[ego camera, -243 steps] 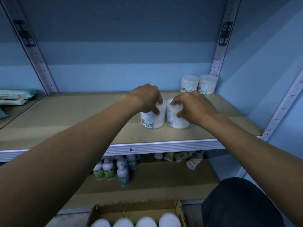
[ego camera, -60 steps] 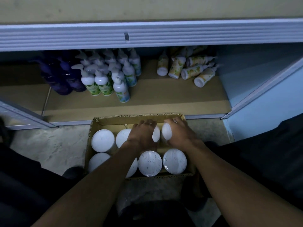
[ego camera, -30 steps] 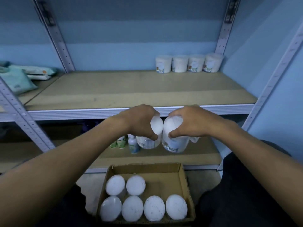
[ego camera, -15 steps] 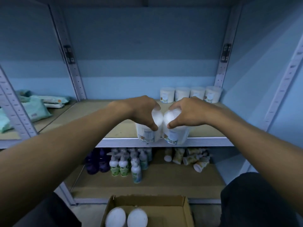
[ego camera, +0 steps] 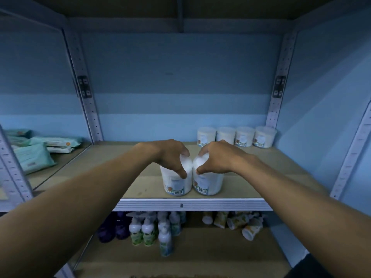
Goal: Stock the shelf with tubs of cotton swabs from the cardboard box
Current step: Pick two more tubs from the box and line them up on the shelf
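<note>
Two white tubs of cotton swabs stand side by side near the front edge of the wooden shelf (ego camera: 112, 173). My left hand (ego camera: 168, 155) grips the lid of the left tub (ego camera: 176, 184) from above. My right hand (ego camera: 216, 157) grips the lid of the right tub (ego camera: 208, 183) the same way. Both tubs touch each other and seem to rest on the board. A row of several matching tubs (ego camera: 234, 136) stands at the back right of the shelf. Only a sliver of the cardboard box (ego camera: 180, 276) shows at the bottom edge.
Packs of wet wipes (ego camera: 34, 157) lie on the neighbouring shelf to the left. On the lower shelf stand pump bottles (ego camera: 148, 229) and several toppled bottles (ego camera: 236, 221). Perforated metal uprights (ego camera: 90, 109) frame the bay, and a blue wall closes the right side.
My hands carried the two tubs up from the box and forward over the shelf edge, down onto the board. The view tilted up, so the box has dropped almost out of sight.
</note>
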